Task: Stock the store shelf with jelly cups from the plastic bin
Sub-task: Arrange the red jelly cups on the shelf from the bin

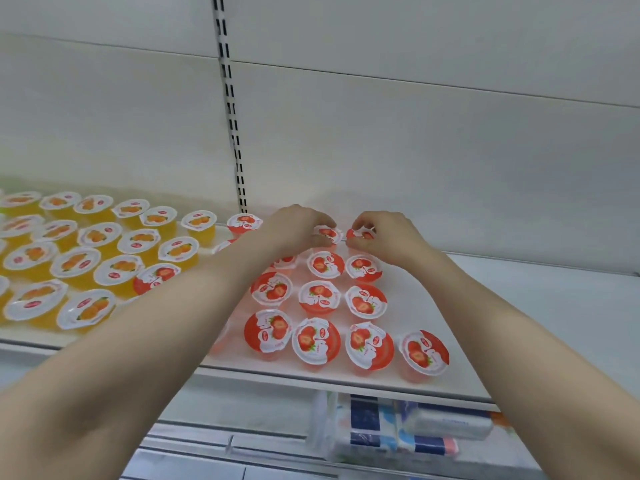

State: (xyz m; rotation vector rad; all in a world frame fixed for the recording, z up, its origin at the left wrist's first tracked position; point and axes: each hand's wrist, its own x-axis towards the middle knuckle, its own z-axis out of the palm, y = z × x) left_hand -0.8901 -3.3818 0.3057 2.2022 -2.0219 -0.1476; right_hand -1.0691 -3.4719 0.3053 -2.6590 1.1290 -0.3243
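I take the black slotted upright on the back wall as my mark. Just to the right of its foot, at the back of the shelf, my left hand has its fingers curled over the rim of one strawberry cup. My right hand, a little further right of the upright, pinches the lid edge of a second strawberry cup between thumb and fingertips. The two cups are side by side, almost touching; if they already stand on the shelf I cannot tell. I hold them from above by the rim because, I think, this lets me set them straight into the back row without knocking the neighbours. In front of them the other red cups stand in rows with lids up, so a customer can read the picture. Left of the upright stand the orange cups, kept apart by flavour, although one stray red cup is among them. Much bare shelf lies far right of the upright, so I judge the stocking is not finished. The plastic bin is not in view.
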